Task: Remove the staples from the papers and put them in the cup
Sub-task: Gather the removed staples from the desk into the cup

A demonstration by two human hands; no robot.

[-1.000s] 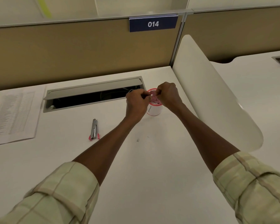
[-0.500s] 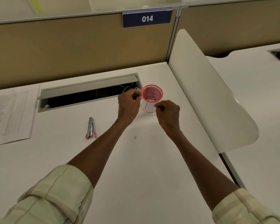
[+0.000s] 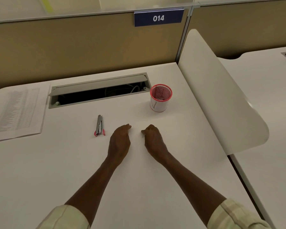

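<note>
Both hands rest on the white surface (image 3: 72, 162), side by side. The left hand (image 3: 119, 141) has loosely curled fingers holding nothing; whether the right hand (image 3: 153, 138) pinches something, I cannot tell. Left lies the staple remover (image 3: 99, 125). Farther back stands the cup (image 3: 160, 100); papers (image 3: 18, 111) lie far left.

A: Desk (image 3: 72, 171) layout? Papers (image 3: 17, 111) far left, staple remover (image 3: 99, 125) right of them.

B: Cup (image 3: 160, 100) further right, behind both hands; left hand (image 3: 120, 139) just beside right hand (image 3: 153, 138), apart. Cable slot (image 3: 97, 91) behind remover.
</note>
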